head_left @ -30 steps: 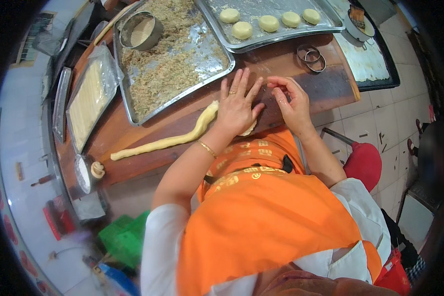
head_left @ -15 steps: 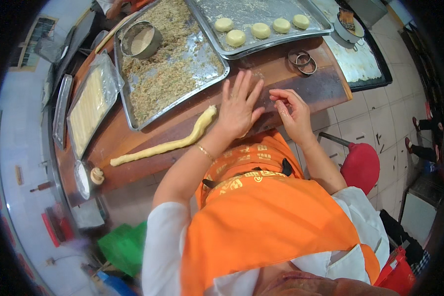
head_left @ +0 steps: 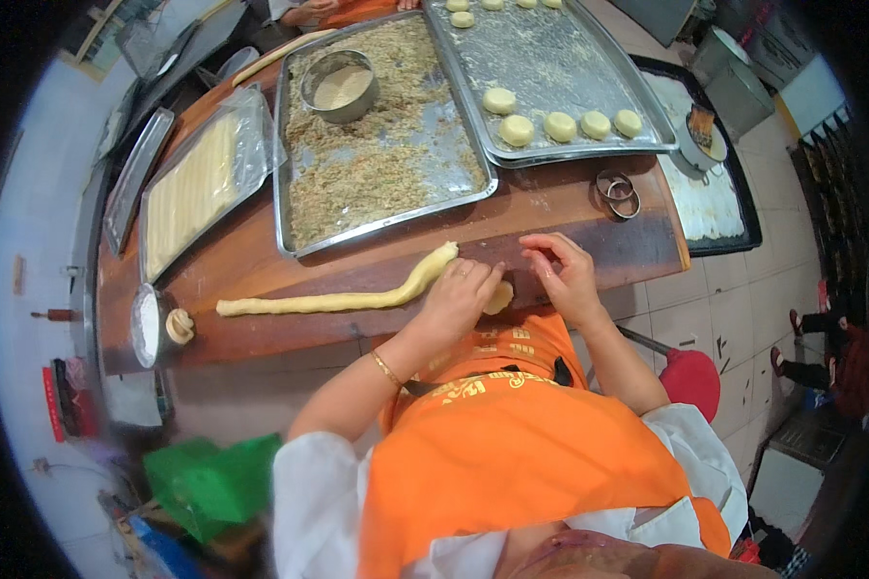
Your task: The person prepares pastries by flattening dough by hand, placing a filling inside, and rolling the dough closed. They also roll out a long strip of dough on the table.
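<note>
Grip: our left hand (head_left: 462,288), fingers bent, at the small dough round (head_left: 498,298), whether pinching we cannot tell | our right hand (head_left: 568,275) half-open, seemingly empty | dough rope (head_left: 338,302) just beside | round sits by the wooden table (head_left: 637,246)'s near edge: dragging it toward us could drop it

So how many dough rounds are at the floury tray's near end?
5. From left along the tray's near edge: first round, second round, third round, fourth round. The fifth round sits behind the first, slightly left. None looks hidden.
</note>
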Motion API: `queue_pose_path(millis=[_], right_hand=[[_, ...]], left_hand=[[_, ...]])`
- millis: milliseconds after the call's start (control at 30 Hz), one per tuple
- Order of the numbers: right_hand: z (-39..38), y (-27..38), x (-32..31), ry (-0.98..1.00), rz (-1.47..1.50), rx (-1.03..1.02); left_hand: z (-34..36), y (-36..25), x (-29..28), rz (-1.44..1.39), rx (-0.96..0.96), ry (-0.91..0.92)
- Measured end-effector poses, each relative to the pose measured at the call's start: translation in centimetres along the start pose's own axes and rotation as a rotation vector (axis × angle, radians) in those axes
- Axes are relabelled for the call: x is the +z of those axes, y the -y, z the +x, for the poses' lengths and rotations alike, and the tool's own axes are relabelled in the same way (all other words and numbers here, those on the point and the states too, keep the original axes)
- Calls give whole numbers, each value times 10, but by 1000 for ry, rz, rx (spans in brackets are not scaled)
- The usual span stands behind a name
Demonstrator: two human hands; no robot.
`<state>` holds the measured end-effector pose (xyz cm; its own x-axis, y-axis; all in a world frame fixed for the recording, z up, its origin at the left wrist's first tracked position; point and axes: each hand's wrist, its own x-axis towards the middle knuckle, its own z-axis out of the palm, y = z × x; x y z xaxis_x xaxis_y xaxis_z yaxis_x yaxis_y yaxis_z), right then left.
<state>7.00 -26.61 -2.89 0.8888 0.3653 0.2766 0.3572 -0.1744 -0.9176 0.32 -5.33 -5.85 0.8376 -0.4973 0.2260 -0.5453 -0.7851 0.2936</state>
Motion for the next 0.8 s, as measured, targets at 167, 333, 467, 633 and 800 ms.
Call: queue_pose_path(millis=[167, 333, 467, 633, 800], right_hand=[[60, 18, 38, 113, -192, -254], [135, 16, 94, 184, -281, -326], [197, -27, 150, 296, -509, -339], [224, -28, 198, 421, -865, -184], [203, 7, 239, 707, -885, -362]], left_hand=[[-2, 6, -3, -393, -282, -166], [-8, 7, -35, -1995, -584, -446], [-30, 20, -49, -2139, -498, -587], [-67, 25, -53, -2037, -583, -681], [-87, 26, -44, -2093, -624, -770]])
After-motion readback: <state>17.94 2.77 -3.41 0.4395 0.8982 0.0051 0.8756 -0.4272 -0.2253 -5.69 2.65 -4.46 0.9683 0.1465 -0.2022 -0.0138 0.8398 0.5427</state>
